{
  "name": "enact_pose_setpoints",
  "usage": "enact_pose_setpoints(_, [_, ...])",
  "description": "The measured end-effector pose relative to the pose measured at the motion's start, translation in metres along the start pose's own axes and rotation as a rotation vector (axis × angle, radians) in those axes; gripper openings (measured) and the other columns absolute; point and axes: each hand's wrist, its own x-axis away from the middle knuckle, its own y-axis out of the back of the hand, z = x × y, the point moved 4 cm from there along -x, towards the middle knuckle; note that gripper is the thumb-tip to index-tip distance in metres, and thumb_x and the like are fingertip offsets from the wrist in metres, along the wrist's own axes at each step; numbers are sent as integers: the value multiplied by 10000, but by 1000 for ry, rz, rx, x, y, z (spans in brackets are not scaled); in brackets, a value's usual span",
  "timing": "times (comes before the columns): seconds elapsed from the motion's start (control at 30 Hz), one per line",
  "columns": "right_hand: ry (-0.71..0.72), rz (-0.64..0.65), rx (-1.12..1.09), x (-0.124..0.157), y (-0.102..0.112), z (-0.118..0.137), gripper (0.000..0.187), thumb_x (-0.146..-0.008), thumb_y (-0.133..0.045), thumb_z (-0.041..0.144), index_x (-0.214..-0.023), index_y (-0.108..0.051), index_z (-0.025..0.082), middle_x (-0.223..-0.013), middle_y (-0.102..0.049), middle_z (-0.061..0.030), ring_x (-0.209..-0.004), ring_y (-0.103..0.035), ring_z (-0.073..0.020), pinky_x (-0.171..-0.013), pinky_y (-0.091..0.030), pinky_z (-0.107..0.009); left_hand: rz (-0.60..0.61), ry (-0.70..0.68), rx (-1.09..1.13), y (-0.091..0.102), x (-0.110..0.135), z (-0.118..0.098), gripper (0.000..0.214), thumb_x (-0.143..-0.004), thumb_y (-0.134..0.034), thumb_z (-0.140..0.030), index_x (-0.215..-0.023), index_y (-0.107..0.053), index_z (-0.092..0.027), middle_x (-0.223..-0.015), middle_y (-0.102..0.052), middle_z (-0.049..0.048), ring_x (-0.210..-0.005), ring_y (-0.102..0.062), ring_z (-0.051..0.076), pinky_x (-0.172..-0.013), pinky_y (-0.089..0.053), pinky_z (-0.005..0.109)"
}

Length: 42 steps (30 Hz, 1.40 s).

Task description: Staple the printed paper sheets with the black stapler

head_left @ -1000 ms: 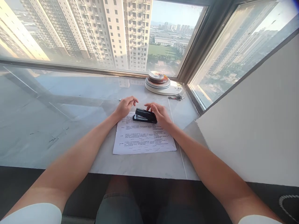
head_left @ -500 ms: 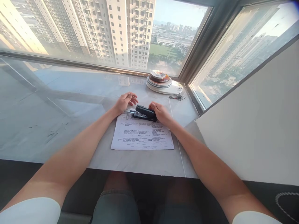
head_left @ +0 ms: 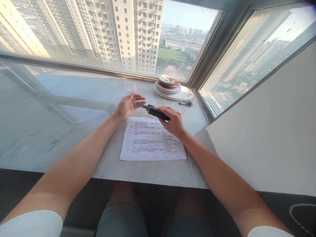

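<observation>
My right hand (head_left: 172, 120) is closed round a black stapler (head_left: 159, 113), lifted above the far edge of the printed paper (head_left: 153, 141). A silvery metal piece (head_left: 143, 106) juts from the stapler's left end. Its tip reaches the fingers of my left hand (head_left: 127, 106); whether they touch, I cannot tell. That left hand is open, palm turned toward the stapler, fingers apart. Dense rows of small print and some pen marks cover the paper, which lies flat on the pale marble-look sill (head_left: 111, 169).
Stacked round plates or lids (head_left: 168, 87) stand by the window corner, with keys (head_left: 187, 103) in front of them. A white wall (head_left: 266, 131) slopes in on the right. Small dark bits (head_left: 55, 141) lie on the sill at left. Window frames bound the far side.
My right hand has raised the stapler off the paper and turned it. My left hand has shifted slightly left with its fingers spread wider. The paper has slid slightly right.
</observation>
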Motion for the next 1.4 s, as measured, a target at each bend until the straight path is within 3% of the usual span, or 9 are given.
enact_pose_setpoints(0.17, [130, -94, 201, -3, 7, -2, 454, -1040, -576, 157, -1351, -743, 443, -1369, -776, 24, -1324, -632, -305, -1127, -500, -588, 250, 237, 45, -14, 5, 8, 684, -981, -521, -815, -1061, -741, -173, -1159, -803, 214, -1109, -789, 358, -949, -661, 505])
enact_pose_setpoints(0.4, [143, 39, 222, -8, 5, -6, 416, -1065, -584, 202, -1333, -748, 474, -1277, -802, 22, -1286, -607, -325, -1075, -490, -595, 232, 277, 131, -14, 7, 14, 331, -1057, -666, -471, -1048, -776, -159, -1245, -799, 194, -1175, -783, 295, -1076, -643, 477])
enact_pose_setpoints(0.57, [73, -97, 196, -6, 7, -10, 481, -1012, -598, 137, -1328, -763, 460, -1265, -797, 12, -1224, -613, -320, -1080, -501, -606, 188, 287, 176, -10, 5, 19, 129, -993, -756, -199, -1093, -811, -138, -1234, -805, 173, -1192, -782, 252, -1160, -599, 387])
enact_pose_setpoints(0.73, [-21, -117, -74, -4, 12, -10, 277, -940, -740, 312, -1204, -817, 343, -1114, -807, -33, -1017, -672, -272, -981, -580, -535, 97, 246, 134, -3, 1, 22, 282, -876, -903, -255, -1106, -799, -131, -1129, -832, 161, -1128, -802, 271, -1114, -623, 440])
enact_pose_setpoints(0.9, [-1, 244, -459, -2, -1, 3, 337, -853, -861, 460, -1097, -830, 229, -966, -783, -53, -846, -697, -213, -769, -579, -383, 20, 210, 108, 3, 1, 22, 469, -751, -1003, -388, -1085, -788, -139, -1008, -844, 134, -974, -828, 244, -1013, -660, 414])
enact_pose_setpoints(1.07, [41, 465, -432, 0, -15, 13, 333, -898, -836, 469, -1149, -828, 251, -987, -792, -54, -912, -696, -222, -858, -580, -405, 53, 189, 62, -4, 4, 16, 565, -653, -1041, -473, -1025, -789, -131, -884, -827, 124, -879, -822, 249, -959, -671, 438])
enact_pose_setpoints(1.23, [2, 364, -450, -5, -10, 9, 506, -1015, -605, 716, -1207, -816, 297, -1119, -790, -65, -1126, -664, -249, -1018, -550, -451, 117, 168, 7, -13, 7, 11, 609, -615, -1048, -513, -1007, -781, -132, -827, -809, 107, -805, -806, 244, -891, -672, 444])
enact_pose_setpoints(1.3, [-67, 256, -451, -7, -6, 5, 592, -1071, -437, 748, -1244, -804, 317, -1183, -763, -64, -1128, -655, -231, -1011, -554, -436, 151, 150, -15, -15, 7, 10, 601, -628, -1041, -524, -1007, -781, -138, -844, -810, 108, -793, -799, 236, -865, -670, 428])
enact_pose_setpoints(1.4, [-115, 231, -441, -8, -8, 0, 620, -1080, -396, 755, -1283, -793, 324, -1291, -709, -72, -1123, -658, -210, -961, -576, -395, 194, 115, -36, -16, 8, 10, 564, -658, -1027, -522, -1004, -781, -150, -872, -809, 98, -778, -783, 205, -839, -668, 390])
